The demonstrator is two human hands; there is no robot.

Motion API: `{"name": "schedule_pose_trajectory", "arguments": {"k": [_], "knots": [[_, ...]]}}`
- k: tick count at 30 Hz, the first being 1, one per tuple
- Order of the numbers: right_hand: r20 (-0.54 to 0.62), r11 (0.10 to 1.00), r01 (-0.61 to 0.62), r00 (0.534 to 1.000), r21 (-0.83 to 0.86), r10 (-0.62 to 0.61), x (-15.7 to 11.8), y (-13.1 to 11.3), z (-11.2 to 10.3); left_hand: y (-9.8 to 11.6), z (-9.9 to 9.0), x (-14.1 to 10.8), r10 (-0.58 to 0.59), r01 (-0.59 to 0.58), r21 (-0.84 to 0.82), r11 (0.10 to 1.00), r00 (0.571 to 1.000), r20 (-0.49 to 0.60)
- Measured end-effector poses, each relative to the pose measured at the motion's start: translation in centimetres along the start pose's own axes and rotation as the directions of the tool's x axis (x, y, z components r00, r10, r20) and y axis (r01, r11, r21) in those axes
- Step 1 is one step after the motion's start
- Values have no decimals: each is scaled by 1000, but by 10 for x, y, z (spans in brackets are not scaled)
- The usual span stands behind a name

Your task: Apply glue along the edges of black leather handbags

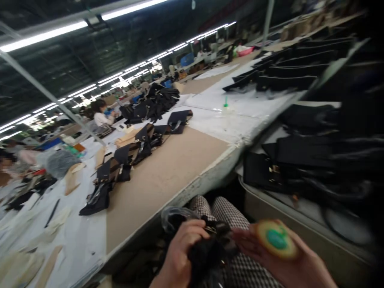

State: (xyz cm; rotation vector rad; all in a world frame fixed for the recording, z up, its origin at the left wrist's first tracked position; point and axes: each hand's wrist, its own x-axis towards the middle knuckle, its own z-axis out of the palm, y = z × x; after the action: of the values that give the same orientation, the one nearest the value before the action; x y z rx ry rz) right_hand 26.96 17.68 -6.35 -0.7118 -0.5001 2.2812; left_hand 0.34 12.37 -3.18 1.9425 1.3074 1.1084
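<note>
My left hand point(183, 248) is closed on a black bag point(207, 256) that lies over my lap, with small gold-coloured metal fittings and clear plastic wrap about it. At the bag's right side is my right hand point(288, 260), smeared by motion. It holds a round, pale yellow thing with a bright green middle point(276, 239), blurred; its kind does not show. Whether the right fingertips touch the bag, I cannot tell. My checked trousers point(228, 212) show beneath the bag.
A long table point(168, 172) runs away from me, bearing a row of black bags point(115, 166) and a heap of more point(153, 102). A small green-topped container point(225, 105) stands farther along. Black bags point(300, 156) fill the right side. Another person point(102, 118) sits across the table.
</note>
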Motion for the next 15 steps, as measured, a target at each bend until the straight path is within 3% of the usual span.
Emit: {"name": "schedule_pose_trajectory", "arguments": {"k": [3,7,10,12,15], "knots": [[22,976,-4,1000,217,0,-3,6,1,-4,-24,4,-3,2,-54,999,1000,-19],[166,937,-172,978,305,126,-10,6,26,-1,-66,19,26,-27,-82,996,1000,-10],[347,896,-314,916,313,200,-26,4,44,0,-88,32,-15,28,-106,994,992,126],[422,883,-371,877,287,231,-35,5,50,0,-92,38,-93,118,-94,988,966,241],[392,893,-351,892,282,226,-39,13,51,-2,-86,42,-268,295,-12,955,882,387]]}}
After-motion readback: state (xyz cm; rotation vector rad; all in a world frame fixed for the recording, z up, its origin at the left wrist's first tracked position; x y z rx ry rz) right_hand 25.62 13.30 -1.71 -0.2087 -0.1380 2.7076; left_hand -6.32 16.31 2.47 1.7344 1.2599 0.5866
